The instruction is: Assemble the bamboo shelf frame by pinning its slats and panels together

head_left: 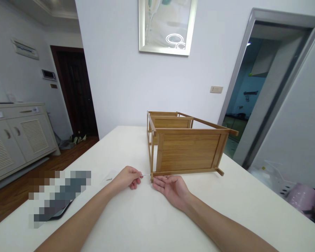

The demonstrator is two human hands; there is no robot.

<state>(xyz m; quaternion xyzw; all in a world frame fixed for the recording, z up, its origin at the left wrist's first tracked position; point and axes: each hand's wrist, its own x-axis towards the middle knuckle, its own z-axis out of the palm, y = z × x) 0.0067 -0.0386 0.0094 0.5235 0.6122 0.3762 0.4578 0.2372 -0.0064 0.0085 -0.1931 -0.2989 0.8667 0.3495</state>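
Observation:
A wooden shelf rack point(187, 151) lies on its side on the white table point(115, 227). My left hand point(128, 177) pinches a thin silvery rod point(146, 175) that looks like a hex key. The rod's far tip meets the end of the rack's near lower left rail, where a hole cannot be made out. Palm up, my right hand point(173, 190) rests beside that same corner, its fingertips at the rail. Its fingers are loosely extended and I see nothing in them. Left of my left hand is a small clear plastic bag point(109, 177) with a dark screw-like piece.
At the table's left lies a dark phone-like object point(60, 211), partly blurred out. A wall point(115, 80) with a framed picture point(168, 52) rises behind the table. To the right are a doorway point(241, 70) and a pink object point(303, 197); a white cabinet point(21, 129) stands left.

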